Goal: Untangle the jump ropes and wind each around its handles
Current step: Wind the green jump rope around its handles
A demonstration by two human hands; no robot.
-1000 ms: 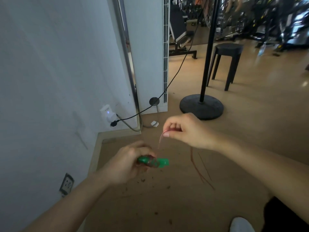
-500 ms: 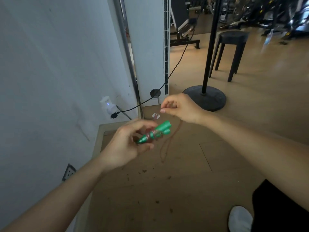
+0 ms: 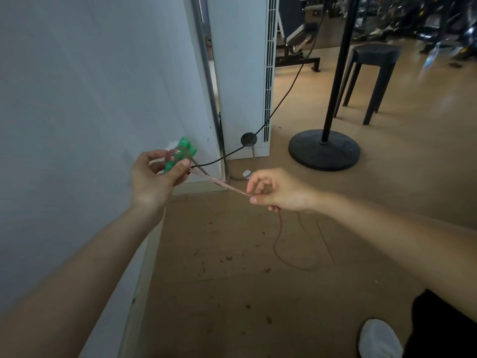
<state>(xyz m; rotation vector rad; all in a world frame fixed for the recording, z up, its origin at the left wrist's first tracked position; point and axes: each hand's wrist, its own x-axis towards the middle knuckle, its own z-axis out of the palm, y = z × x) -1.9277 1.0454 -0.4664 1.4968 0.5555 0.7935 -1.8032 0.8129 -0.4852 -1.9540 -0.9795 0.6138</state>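
Left hand grips green handles | right hand pinches taut pink rope

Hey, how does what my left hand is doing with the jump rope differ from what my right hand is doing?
The left hand grips the green handles in its curled fingers; the right hand only pinches the pink rope. At the left hand the rope is wound round the handles; below the right hand it hangs slack in a loop. Both hold the same rope, stretched taut between them.
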